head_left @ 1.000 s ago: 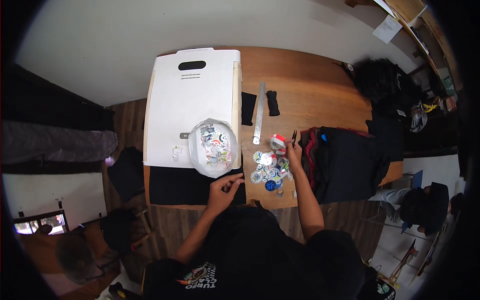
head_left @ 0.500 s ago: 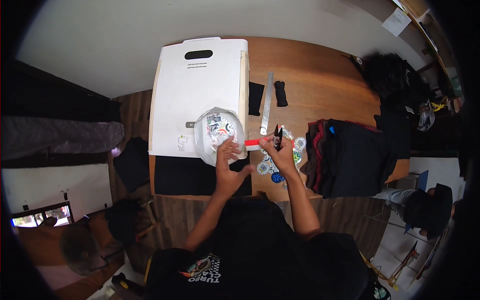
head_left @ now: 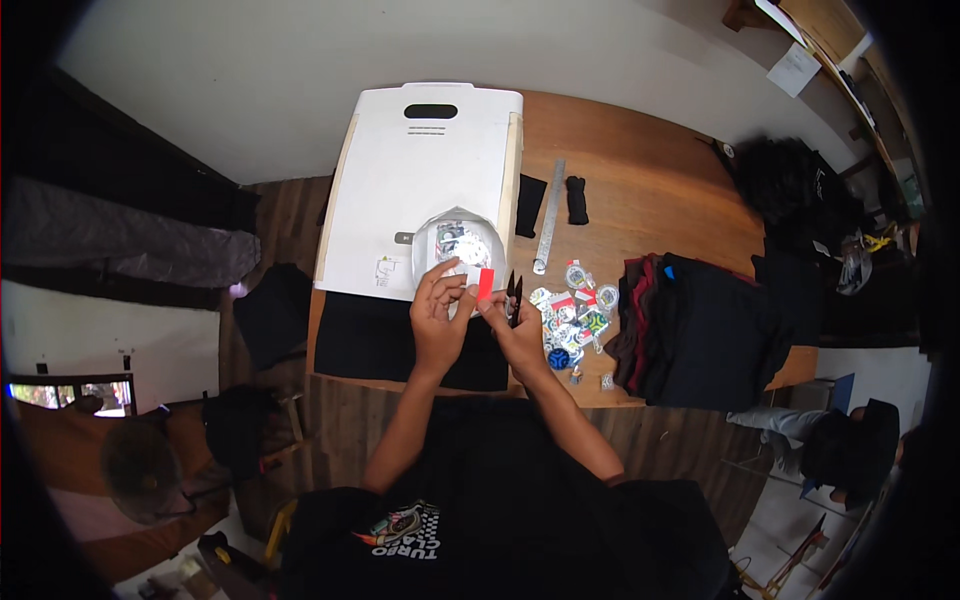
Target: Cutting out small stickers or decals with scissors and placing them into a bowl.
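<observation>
My left hand (head_left: pixel 437 315) pinches a small red-and-white strip (head_left: pixel 486 283) between thumb and fingers, over the near edge of a round, pale, see-through tub (head_left: pixel 425 252). Round printed stickers (head_left: pixel 462 240) lie inside the tub. Close against it on the right, my right hand (head_left: pixel 518 340) is closed around dark thread snips (head_left: pixel 514 290), their pointed blades standing up past the fingers. Its thumb and fingertip meet the lower end of the strip. Right of that hand, loose patterned stickers and clear-wrapped pieces (head_left: pixel 580 320) are scattered on the wooden table.
Under the tub is a large white panel (head_left: pixel 420 170) with a handle slot. Black cloth (head_left: pixel 400 340) lies before it. A steel ruler (head_left: pixel 549 215) and a dark rolled bundle (head_left: pixel 577 200) lie farther back. Folded dark garments (head_left: pixel 700 330) are stacked right. Another person (head_left: pixel 850 445) is at far right.
My right hand has moved left and in, bringing the red-and-white strip to my left hand, which has closed on it. The whole view has shifted slightly.
</observation>
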A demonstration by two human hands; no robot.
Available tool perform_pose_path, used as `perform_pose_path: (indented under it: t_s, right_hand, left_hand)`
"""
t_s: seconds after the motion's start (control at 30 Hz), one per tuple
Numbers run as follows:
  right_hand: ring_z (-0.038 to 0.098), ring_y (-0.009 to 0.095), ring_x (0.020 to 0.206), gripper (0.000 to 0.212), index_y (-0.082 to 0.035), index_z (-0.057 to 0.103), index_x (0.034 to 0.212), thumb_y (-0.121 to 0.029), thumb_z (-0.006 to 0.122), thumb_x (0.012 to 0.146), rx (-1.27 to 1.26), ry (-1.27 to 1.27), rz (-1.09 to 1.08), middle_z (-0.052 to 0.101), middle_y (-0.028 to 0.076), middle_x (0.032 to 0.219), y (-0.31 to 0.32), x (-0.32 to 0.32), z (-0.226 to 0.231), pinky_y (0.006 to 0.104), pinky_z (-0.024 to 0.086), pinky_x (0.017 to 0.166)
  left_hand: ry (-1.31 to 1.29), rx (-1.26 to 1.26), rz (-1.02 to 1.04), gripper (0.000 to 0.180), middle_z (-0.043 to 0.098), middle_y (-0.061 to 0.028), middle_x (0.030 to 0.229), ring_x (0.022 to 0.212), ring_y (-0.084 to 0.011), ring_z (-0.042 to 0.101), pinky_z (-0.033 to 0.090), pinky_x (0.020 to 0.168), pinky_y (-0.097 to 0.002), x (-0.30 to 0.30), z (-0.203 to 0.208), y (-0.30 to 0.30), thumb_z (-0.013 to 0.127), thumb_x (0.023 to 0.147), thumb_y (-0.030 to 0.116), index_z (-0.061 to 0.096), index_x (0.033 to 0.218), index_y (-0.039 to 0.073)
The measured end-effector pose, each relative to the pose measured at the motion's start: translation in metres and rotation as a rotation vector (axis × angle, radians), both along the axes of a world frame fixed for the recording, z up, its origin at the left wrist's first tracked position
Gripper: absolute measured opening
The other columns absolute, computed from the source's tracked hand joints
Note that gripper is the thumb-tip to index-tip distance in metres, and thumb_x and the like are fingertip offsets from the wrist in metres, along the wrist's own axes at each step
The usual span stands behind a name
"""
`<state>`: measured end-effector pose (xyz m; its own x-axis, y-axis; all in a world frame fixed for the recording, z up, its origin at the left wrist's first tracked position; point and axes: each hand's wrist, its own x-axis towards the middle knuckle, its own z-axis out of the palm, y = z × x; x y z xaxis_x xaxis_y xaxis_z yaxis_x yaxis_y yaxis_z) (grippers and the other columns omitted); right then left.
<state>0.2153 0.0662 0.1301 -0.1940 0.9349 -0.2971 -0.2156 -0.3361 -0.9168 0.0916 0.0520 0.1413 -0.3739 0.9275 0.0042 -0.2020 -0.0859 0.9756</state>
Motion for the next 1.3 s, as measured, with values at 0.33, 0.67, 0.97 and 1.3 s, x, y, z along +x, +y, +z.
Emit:
perform_pose_path:
  t_s: [0.33, 0.67, 0.97, 1.3]
  right_hand:
    - [0.037, 0.005, 0.058, 0.026, -0.004, 0.056, 0.114, -0.028, 0.051, 0.104, 0.066, 0.235, 0.165, 0.043, -0.004, 0.073, 0.006, 0.002, 0.002, 0.0216, 0.033, 0.054]
    - [0.034, 0.007, 0.047, 0.042, 0.001, 0.051, 0.121, -0.035, 0.031, 0.110, 0.119, 0.283, 0.417, 0.039, -0.001, 0.065, -0.011, 0.009, 0.032, 0.0212, 0.032, 0.046]
    - [0.023, 0.005, 0.044, 0.038, 0.000, 0.052, 0.112, -0.035, 0.037, 0.109, 0.092, 0.478, 0.355, 0.029, -0.004, 0.058, -0.016, 0.005, 0.025, 0.0228, 0.023, 0.044]
    - [0.023, 0.005, 0.043, 0.039, -0.002, 0.051, 0.108, -0.038, 0.037, 0.109, 0.063, 0.479, 0.359, 0.028, -0.004, 0.057, -0.013, 0.007, 0.032, 0.0233, 0.023, 0.044]
  left_hand:
    - [0.106, 0.057, 0.002, 0.025, 0.068, -0.0133, 0.109, 0.090, -0.0116, 0.065, 0.052, 0.083, -0.0234, -0.020, 0.022, -0.002, 0.068, 0.088, -0.008, 0.070, 0.113, -0.006]
    - [0.201, 0.233, 0.095, 0.032, 0.066, -0.0118, 0.110, 0.092, -0.0097, 0.062, 0.051, 0.080, -0.0217, -0.022, 0.049, -0.004, 0.068, 0.086, -0.012, 0.068, 0.118, -0.007]
    - [0.231, 0.229, 0.129, 0.039, 0.066, -0.0140, 0.116, 0.090, -0.0083, 0.060, 0.051, 0.080, -0.0209, -0.013, 0.069, -0.005, 0.070, 0.085, -0.013, 0.065, 0.123, -0.007]
    - [0.241, 0.248, 0.094, 0.042, 0.066, -0.0154, 0.117, 0.092, -0.0095, 0.063, 0.051, 0.080, -0.0205, -0.013, 0.072, -0.007, 0.070, 0.082, -0.015, 0.065, 0.123, -0.007]
